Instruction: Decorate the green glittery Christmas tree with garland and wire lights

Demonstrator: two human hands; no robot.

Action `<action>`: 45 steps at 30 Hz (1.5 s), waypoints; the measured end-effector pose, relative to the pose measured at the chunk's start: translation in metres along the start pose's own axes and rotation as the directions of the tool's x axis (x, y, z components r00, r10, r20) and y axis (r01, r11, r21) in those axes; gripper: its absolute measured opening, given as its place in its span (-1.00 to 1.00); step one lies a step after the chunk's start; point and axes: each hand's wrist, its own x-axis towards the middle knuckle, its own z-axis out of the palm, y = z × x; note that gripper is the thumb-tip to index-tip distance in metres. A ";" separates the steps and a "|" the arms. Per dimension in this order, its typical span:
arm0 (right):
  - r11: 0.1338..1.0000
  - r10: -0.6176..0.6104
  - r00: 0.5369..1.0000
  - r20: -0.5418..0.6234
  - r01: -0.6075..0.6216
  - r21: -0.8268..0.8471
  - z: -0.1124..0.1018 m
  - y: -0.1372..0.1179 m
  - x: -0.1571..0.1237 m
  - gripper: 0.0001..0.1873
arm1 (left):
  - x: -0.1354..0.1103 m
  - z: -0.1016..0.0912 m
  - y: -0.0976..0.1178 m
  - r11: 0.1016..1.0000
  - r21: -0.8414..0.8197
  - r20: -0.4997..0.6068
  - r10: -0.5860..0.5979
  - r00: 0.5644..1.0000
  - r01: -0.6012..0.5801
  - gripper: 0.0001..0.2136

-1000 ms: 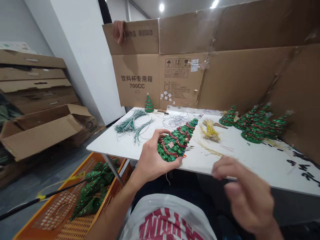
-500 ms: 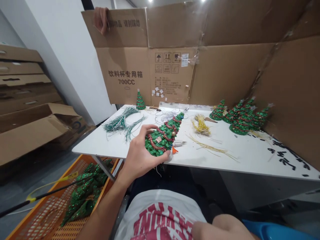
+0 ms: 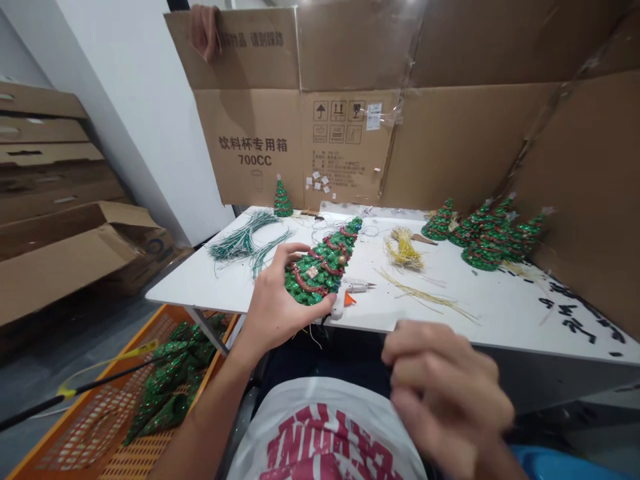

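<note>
My left hand (image 3: 280,300) is closed around the base of a small green Christmas tree (image 3: 325,267), which leans with its tip up and to the right. Red garlands, a gold ball and a little pale square decorate it. Over the table's front edge, my right hand (image 3: 445,393) is raised with curled fingers, slightly blurred; whatever it may hold is hidden. Just behind the held tree lies a white tool with an orange trigger (image 3: 350,299), partly covered, and beside it a pointed metal tip (image 3: 367,286).
Green-white wire bundles (image 3: 240,240) lie left on the white table (image 3: 300,230), yellow wire ties (image 3: 404,250) right. Several finished trees (image 3: 487,233) stand at the right, one tree (image 3: 283,200) at the back. Cardboard walls (image 3: 345,60) enclose the table. An orange crate (image 3: 100,407) holds green trees.
My right hand has risen from low beside my body to the front of the table. The held tree has shifted slightly left, still in my left hand.
</note>
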 end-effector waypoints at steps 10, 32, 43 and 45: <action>0.807 0.543 0.813 0.211 -0.436 -0.398 -0.020 0.185 -0.043 -0.70 | 0.000 -0.007 0.000 0.997 -0.069 -0.018 -0.025 1.000 0.024 -0.40; 0.773 0.370 0.929 -0.003 -0.309 -0.553 -0.003 0.194 -0.049 -0.70 | -0.004 -0.021 -0.004 0.944 -0.308 -0.030 -0.132 0.991 0.116 -0.35; 0.789 0.080 0.927 -0.366 -0.283 -0.544 -0.044 0.171 -0.036 -0.84 | -0.004 -0.021 -0.002 0.825 -0.543 -0.044 -0.215 0.976 0.157 -0.32; 0.798 0.083 0.914 -0.396 -0.299 -0.523 -0.047 0.167 -0.034 -0.87 | -0.004 -0.021 -0.004 0.837 -0.523 -0.044 -0.212 0.976 0.158 -0.31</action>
